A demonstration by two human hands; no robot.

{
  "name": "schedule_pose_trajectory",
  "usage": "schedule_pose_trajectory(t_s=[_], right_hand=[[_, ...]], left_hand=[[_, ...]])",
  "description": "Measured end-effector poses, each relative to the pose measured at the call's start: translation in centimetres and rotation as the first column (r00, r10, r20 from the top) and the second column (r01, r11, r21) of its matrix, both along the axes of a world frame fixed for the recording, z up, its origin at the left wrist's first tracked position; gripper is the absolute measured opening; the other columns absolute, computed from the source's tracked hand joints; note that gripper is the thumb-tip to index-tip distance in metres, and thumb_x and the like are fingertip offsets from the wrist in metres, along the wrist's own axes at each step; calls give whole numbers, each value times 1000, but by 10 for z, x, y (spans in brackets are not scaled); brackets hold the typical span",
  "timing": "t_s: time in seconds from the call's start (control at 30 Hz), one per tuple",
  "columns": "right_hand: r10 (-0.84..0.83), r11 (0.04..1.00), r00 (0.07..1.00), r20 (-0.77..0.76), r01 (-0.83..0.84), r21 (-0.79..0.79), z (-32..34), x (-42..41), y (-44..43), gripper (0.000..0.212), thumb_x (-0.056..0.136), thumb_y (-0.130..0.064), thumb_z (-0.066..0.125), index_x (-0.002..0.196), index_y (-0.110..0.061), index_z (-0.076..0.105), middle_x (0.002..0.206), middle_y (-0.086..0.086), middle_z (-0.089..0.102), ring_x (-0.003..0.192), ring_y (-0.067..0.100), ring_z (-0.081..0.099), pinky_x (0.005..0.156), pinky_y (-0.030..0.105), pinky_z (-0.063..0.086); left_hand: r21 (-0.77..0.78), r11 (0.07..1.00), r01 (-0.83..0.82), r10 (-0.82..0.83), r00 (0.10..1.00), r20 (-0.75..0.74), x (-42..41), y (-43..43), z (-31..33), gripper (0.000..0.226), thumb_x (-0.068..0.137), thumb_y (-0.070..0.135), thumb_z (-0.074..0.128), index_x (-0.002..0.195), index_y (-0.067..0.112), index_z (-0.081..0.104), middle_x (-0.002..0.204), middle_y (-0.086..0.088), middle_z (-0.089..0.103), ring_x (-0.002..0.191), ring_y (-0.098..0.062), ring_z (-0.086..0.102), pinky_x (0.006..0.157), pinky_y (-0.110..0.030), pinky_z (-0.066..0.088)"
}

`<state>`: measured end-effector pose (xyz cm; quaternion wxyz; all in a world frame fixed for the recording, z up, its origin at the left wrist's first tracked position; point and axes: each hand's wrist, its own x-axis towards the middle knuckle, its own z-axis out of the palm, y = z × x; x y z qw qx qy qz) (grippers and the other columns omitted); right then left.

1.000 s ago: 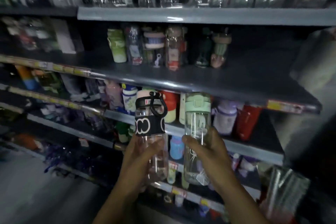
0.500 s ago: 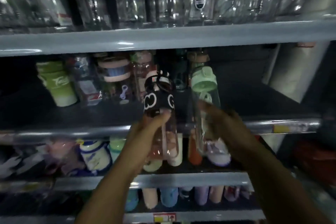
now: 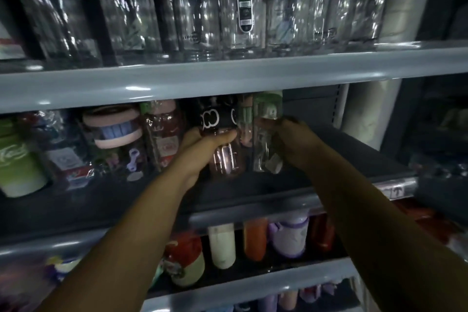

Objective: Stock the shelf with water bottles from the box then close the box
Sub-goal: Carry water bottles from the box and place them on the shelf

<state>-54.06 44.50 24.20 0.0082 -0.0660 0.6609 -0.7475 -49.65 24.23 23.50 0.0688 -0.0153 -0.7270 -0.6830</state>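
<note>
My left hand [image 3: 206,145] grips a clear pinkish bottle with a black band [image 3: 222,142], and it stands upright on the dark middle shelf [image 3: 336,157]. Just to its right, my right hand [image 3: 291,142] grips a clear bottle with a pale green lid [image 3: 266,134], also upright on that shelf. The two bottles are side by side, their tops hidden under the grey shelf edge above. The box is out of sight.
Wrapped bottles [image 3: 162,134] and a green cup [image 3: 17,162] crowd the middle shelf's left half. Tall clear bottles [image 3: 243,5] fill the top shelf. Coloured bottles [image 3: 255,238] line the lower shelf. A grey shelf lip [image 3: 228,76] overhangs my hands.
Both hands have pushed the two bottles up and inward from in front of the shelf edge onto the middle shelf. The view has come closer to the shelves.
</note>
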Motion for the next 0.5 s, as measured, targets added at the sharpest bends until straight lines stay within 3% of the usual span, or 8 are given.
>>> schedule_pose_trajectory(t_s=[0.07, 0.1, 0.2, 0.37, 0.43, 0.5], right_hand=[[59, 998, 997, -41, -60, -29, 0, -9, 0, 13, 86, -6, 77, 89, 1, 67, 62, 9, 66, 49, 26, 62, 45, 26, 48], [76, 996, 995, -71, -78, -34, 0, -15, 0, 13, 84, -3, 78, 91, 1, 68, 70, 11, 70, 56, 26, 68, 53, 30, 53], [34, 999, 989, -143, -31, 23, -3, -30, -2, 33, 74, -2, 85, 103, 2, 70, 89, 18, 74, 75, 30, 71, 72, 42, 56], [44, 981, 978, -204, -3, 195, -14, -39, -5, 56, 67, -19, 89, 101, 15, 62, 105, 38, 65, 82, 36, 65, 76, 49, 54], [66, 971, 971, -231, -10, 237, -16, -43, -6, 47, 71, -16, 90, 101, 10, 64, 104, 32, 68, 85, 32, 67, 79, 49, 57], [55, 962, 965, -258, 18, 274, -16, -45, -9, 29, 75, -10, 88, 94, -8, 66, 95, 14, 71, 83, 18, 69, 77, 40, 59]], left_hand=[[3, 1000, -2, 2, 999, -37, -14, 1, -1, 26, 82, 13, 84, 106, 13, 75, 102, -2, 80, 101, -22, 75, 96, -40, 57], [0, 1000, 3, -3, 999, -53, -18, 1, -1, 27, 82, 10, 83, 108, 12, 74, 104, -4, 80, 102, -22, 75, 97, -41, 57], [-20, 1000, -18, 16, 995, -103, -33, -4, -10, 30, 83, 2, 81, 109, 12, 70, 107, -6, 79, 100, -20, 75, 96, -42, 58], [-92, 989, -112, 96, 982, -164, -43, -10, -29, 66, 77, 7, 88, 125, 23, 46, 118, 0, 73, 109, -17, 72, 99, -46, 57], [-142, 984, -111, 83, 978, -191, -42, -8, -30, 67, 80, 8, 87, 128, 22, 42, 113, 7, 72, 104, -11, 73, 96, -37, 58], [-197, 972, -127, 83, 973, -218, -41, -5, -30, 66, 81, 13, 87, 129, 23, 43, 114, 12, 69, 105, -10, 71, 93, -32, 57]])
